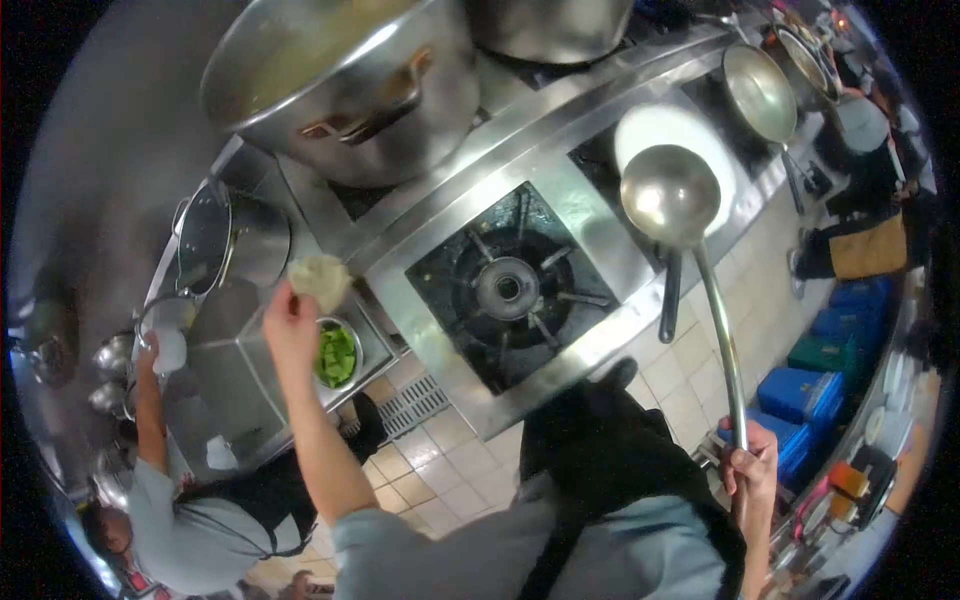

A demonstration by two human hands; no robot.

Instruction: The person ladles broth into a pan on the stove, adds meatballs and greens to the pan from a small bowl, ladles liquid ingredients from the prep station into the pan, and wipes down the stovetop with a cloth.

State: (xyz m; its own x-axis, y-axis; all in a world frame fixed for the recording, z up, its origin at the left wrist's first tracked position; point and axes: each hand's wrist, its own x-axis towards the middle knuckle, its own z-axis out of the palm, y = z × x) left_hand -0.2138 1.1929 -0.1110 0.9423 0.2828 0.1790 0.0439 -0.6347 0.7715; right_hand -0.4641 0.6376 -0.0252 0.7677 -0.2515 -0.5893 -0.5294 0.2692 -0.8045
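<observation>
From my screen, the ladle (668, 195) is the main thing. My right hand (750, 468) is wrapped in a fist around the end of its long, thin steel handle, low at the right. Its round bowl is up over the range, in front of a white pan (700, 130). The bowl looks dull, smooth and empty; I see no liquid in it.

My left hand (290, 325) is raised at the left. Its fingers are pinched around a pale wad (320, 280), which is crumpled and soft-looking. I cannot tell whether it is cloth or dough.

As far as I can judge, no cooking is under way on the nearest burner (505, 290). Its black cast ring sits bare in a square steel well, with no pan on it and no flame that I can make out. Just below the wad, 1 small steel bowl (325, 330) holds bright green pieces that look already cut.

Farther back, a big brushed-metal stockpot (340, 90) holds a pale liquid. A lidded pot (230, 240) stands at the left and a shiny wok (760, 95) at the right. At the lower left, a co-worker's hand (150, 355) reaches up beside something white on the counter. Blue crates (800, 400) stand on the tiled floor.
</observation>
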